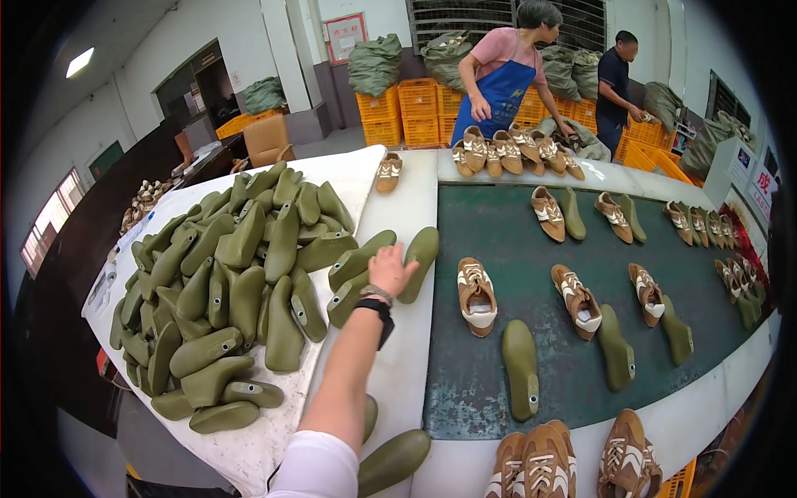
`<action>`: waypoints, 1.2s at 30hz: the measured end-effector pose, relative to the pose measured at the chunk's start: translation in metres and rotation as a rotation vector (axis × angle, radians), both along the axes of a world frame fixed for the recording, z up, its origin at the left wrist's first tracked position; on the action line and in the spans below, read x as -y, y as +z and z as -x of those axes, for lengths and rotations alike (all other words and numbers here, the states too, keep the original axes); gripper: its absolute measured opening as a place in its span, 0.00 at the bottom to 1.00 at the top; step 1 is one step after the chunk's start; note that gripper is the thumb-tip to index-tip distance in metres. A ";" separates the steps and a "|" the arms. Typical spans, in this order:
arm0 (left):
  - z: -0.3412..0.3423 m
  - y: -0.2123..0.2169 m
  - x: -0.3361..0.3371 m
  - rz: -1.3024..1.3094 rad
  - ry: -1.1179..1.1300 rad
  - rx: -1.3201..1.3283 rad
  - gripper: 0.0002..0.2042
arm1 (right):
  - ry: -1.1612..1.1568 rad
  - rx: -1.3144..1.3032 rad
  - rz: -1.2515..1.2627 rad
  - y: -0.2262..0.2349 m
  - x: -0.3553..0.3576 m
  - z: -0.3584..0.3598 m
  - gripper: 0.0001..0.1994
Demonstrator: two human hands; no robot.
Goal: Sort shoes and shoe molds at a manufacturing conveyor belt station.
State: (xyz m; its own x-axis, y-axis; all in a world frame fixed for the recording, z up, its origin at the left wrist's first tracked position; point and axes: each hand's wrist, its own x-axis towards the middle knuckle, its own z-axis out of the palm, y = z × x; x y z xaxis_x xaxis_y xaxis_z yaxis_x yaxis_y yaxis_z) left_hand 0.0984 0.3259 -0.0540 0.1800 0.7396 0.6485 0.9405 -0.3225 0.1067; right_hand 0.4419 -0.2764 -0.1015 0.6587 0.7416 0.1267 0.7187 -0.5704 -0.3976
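My left hand (388, 271), with a dark watch on the wrist, reaches over the white tabletop with fingers apart. A single green shoe last (421, 264) lies just right of it, and the thumb side meets or overlaps its edge; I cannot tell if they touch. More lasts lie under and left of the hand, at the edge of a large heap of green shoe lasts (245, 307) on a white sheet. My right hand is out of view. Nearest on the green belt is a brown sneaker (476, 297) with white stripes, with a last (520, 369) below it.
Pairs of sneakers and lasts stand along the green belt (564, 369). More sneakers (544, 461) sit at its near border and a cluster (506, 151) at the far one. Beyond it are a person in a blue apron (502, 91), another in dark clothes (613, 87), and orange crates (419, 108).
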 end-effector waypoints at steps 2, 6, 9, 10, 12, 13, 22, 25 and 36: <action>0.032 0.008 0.003 0.186 0.025 0.172 0.23 | -0.001 -0.004 -0.011 0.000 0.002 0.002 0.08; 0.101 0.003 0.035 0.492 -0.039 -0.034 0.20 | 0.020 0.036 -0.035 0.001 0.000 -0.002 0.08; 0.114 0.013 0.069 0.571 0.032 0.005 0.21 | 0.025 0.069 -0.025 -0.009 0.002 -0.004 0.09; 0.118 0.015 0.085 0.623 0.077 0.007 0.22 | 0.018 0.064 -0.006 -0.009 0.003 -0.004 0.09; 0.131 0.016 0.120 0.672 0.083 0.040 0.24 | 0.016 0.034 0.014 -0.008 -0.003 -0.004 0.10; 0.139 0.020 0.145 0.713 0.076 0.095 0.24 | 0.034 0.031 0.024 -0.007 -0.001 -0.005 0.10; 0.176 0.023 0.331 0.922 -0.131 0.405 0.29 | 0.131 -0.001 -0.062 -0.012 0.000 -0.010 0.10; 0.161 0.039 0.363 1.141 -0.121 0.679 0.35 | 0.140 0.001 -0.039 -0.009 0.005 -0.010 0.11; 0.120 0.044 0.431 1.268 -0.235 0.531 0.50 | 0.569 -0.232 -0.403 0.118 0.011 0.093 0.13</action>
State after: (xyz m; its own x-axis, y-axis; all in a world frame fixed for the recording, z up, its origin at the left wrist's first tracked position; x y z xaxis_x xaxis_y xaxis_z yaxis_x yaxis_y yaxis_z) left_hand -0.0212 -0.1052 -0.0102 0.3274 0.8543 -0.4038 0.6340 0.1184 0.7643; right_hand 0.3487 -0.2876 0.0164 0.2285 0.9020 0.3663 0.7320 0.0889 -0.6755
